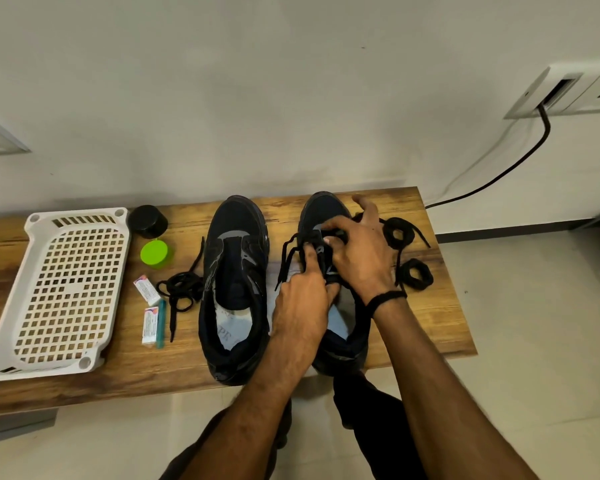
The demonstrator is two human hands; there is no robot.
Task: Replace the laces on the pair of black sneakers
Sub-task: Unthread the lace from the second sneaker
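Because the lace (286, 261) must feed through the eyelets, my left hand (302, 306) and right hand (361, 258) pinch it with curled fingers (338, 226) over the sneaker (324, 207).

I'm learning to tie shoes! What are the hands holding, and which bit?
The left hand and right hand both pinch the black lace where it meets the eyelets of the sneaker on the right; its loose ends hang free.
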